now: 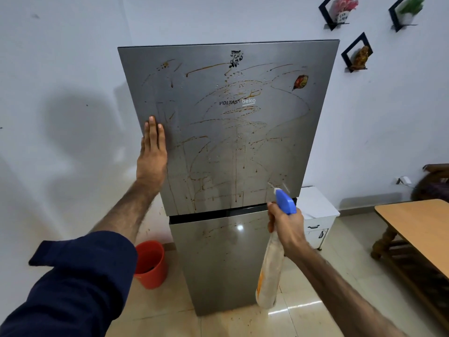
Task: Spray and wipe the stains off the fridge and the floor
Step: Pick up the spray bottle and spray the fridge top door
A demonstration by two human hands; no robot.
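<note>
A tall silver two-door fridge (226, 113) stands against the white wall, its upper door streaked with brown stains (233, 147) and drips; fainter marks run onto the lower door. My left hand (151, 154) lies flat, fingers together, against the left edge of the upper door. My right hand (285, 227) grips a spray bottle (269, 271) with a blue trigger head (284, 200), its nozzle aimed at the lower right of the upper door. A fine mist shows at the nozzle. Small brown spots dot the tiled floor (243, 322) in front of the fridge.
A red bucket (150, 263) sits on the floor left of the fridge. A small white cabinet (315, 215) stands to its right. A wooden table (418, 234) fills the right side, with a dark chair (435, 183) behind it. Black wall shelves (357, 53) hang at upper right.
</note>
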